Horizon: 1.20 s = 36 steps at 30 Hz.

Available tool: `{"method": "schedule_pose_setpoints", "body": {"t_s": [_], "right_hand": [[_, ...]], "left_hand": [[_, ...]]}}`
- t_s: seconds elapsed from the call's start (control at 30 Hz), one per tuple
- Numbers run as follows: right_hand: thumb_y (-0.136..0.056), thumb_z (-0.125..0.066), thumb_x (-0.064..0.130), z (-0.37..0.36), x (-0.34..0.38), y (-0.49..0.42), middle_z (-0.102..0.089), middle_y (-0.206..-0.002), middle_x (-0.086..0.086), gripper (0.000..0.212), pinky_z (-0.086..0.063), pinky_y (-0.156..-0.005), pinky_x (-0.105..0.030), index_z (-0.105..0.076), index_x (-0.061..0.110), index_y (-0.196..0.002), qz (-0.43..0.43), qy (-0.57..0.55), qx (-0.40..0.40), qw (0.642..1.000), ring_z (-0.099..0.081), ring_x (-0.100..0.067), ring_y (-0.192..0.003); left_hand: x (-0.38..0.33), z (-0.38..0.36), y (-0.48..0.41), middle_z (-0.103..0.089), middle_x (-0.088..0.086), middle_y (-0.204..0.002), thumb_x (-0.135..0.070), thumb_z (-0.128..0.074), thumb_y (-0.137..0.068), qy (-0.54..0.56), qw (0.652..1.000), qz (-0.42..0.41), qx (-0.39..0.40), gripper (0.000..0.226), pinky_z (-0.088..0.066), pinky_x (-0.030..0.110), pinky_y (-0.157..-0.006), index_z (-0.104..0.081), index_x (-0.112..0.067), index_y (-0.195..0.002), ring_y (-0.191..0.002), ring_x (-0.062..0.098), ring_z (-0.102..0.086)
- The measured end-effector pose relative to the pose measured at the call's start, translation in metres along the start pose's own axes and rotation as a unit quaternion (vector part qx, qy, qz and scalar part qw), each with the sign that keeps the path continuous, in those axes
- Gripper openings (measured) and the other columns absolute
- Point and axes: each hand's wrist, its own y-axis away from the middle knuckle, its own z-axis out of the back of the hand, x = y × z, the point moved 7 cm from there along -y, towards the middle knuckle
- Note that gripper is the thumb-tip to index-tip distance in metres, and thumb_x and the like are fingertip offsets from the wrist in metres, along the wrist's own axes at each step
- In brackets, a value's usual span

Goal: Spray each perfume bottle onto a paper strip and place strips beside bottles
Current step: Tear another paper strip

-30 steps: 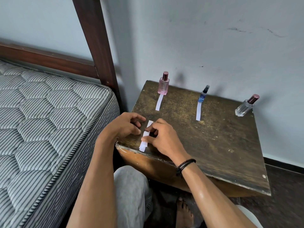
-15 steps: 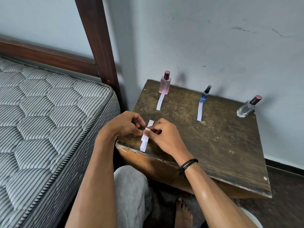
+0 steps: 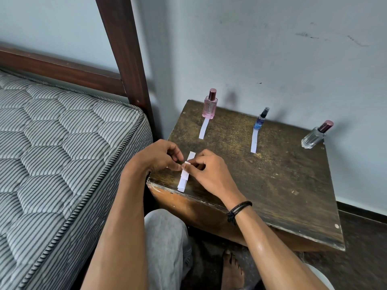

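Three perfume bottles stand along the back of the dark wooden table (image 3: 272, 185): a pink bottle (image 3: 210, 105), a small blue bottle (image 3: 260, 120) and a clear bottle (image 3: 315, 136) with a maroon cap. A white strip (image 3: 203, 128) lies in front of the pink bottle, another strip (image 3: 254, 142) in front of the blue one. None lies by the clear bottle. A small stack of white paper strips (image 3: 184, 181) lies near the front left corner. My left hand (image 3: 159, 158) and my right hand (image 3: 209, 172) meet over it, pinching the raised end of one strip.
A bed with a striped quilted mattress (image 3: 62, 153) and a dark wooden bedpost (image 3: 125, 59) stands close on the left. The wall rises right behind the bottles. My knee (image 3: 165, 237) and a bare foot (image 3: 232, 268) are below the table's front edge.
Both hands have lifted slightly off the stack, and the end of a strip is now raised between the fingertips. The bottles and laid strips have not moved.
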Motion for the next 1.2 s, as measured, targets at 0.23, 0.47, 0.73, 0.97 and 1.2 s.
{"method": "schedule_pose_setpoints", "body": {"t_s": [0.23,0.47,0.73,0.97,1.2], "right_hand": [[-0.084,-0.083,0.03,0.002,0.001,0.002,-0.059,-0.09,0.013,0.012,-0.048,-0.07,-0.021,-0.074,0.024,-0.089,0.004,-0.003,-0.014,1.0,-0.06,-0.003,-0.078],[-0.075,-0.089,0.035,-0.004,0.0,0.003,-0.056,-0.094,0.013,0.028,-0.051,-0.077,-0.025,-0.074,0.02,-0.094,0.016,0.009,0.006,1.0,-0.057,-0.005,-0.083],[-0.084,-0.084,0.025,-0.005,-0.003,-0.001,-0.058,-0.091,0.01,0.011,-0.049,-0.074,-0.03,-0.077,0.017,-0.087,0.026,0.006,-0.014,1.0,-0.058,-0.008,-0.079],[-0.085,-0.082,0.025,-0.001,-0.004,-0.004,-0.059,-0.085,0.012,0.009,-0.046,-0.069,-0.02,-0.078,0.017,-0.085,0.021,-0.031,-0.034,0.999,-0.058,-0.006,-0.075],[-0.084,-0.084,0.025,0.012,-0.017,-0.008,-0.075,-0.078,0.009,0.005,-0.056,-0.069,-0.03,-0.08,0.024,-0.081,-0.052,-0.192,-0.065,0.978,-0.066,-0.005,-0.071]], "left_hand": [[0.001,0.0,-0.002,-0.064,0.006,-0.085,0.001,-0.083,-0.073,-0.013,1.0,0.004,-0.002,0.022,-0.053,0.038,-0.088,-0.072,-0.016,-0.082,-0.083,0.018,-0.061],[0.0,-0.001,-0.002,-0.06,0.003,-0.085,0.002,-0.083,-0.074,-0.016,1.0,0.007,-0.003,0.025,-0.049,0.025,-0.078,-0.073,-0.012,-0.092,-0.079,0.013,-0.058],[0.0,0.0,-0.003,-0.06,0.002,-0.083,0.002,-0.082,-0.074,-0.022,1.0,0.005,-0.006,0.026,-0.049,0.027,-0.079,-0.073,-0.015,-0.092,-0.078,0.013,-0.058],[-0.001,0.0,-0.003,-0.061,0.003,-0.081,-0.001,-0.083,-0.075,-0.019,1.0,0.003,-0.006,0.022,-0.05,0.029,-0.078,-0.074,-0.012,-0.092,-0.077,0.016,-0.058],[-0.014,-0.003,0.008,-0.068,0.004,-0.08,-0.02,-0.084,-0.08,0.035,0.999,0.018,0.025,0.017,-0.048,0.015,-0.062,-0.079,-0.01,-0.092,-0.076,0.011,-0.056]]}}
